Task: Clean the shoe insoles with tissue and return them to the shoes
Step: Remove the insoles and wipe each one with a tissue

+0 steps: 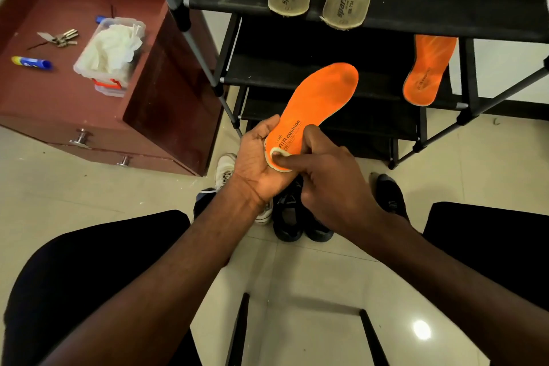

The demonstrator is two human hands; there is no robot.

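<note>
Pale glossy tile floor (pixel 312 276), one bright lamp glare (pixel 421 330) near the bottom. Black metal rack (pixel 416 0) with fabric shelves against a white wall (pixel 505 62). Left of it, a red-brown cabinet (pixel 166 92), open on top, two drawers with metal knobs (pixel 80 138). Black chair legs (pixel 239 333) below.

We observed the left hand (pixel 257 163) cradling the heel of an orange insole (pixel 315 107) while the right hand (pixel 329 184) pinched that heel, black shoes (pixel 292 217) below.

Four insoles (pixel 319 98), one tissue box (pixel 110 53), two hands (pixel 258 160).
</note>
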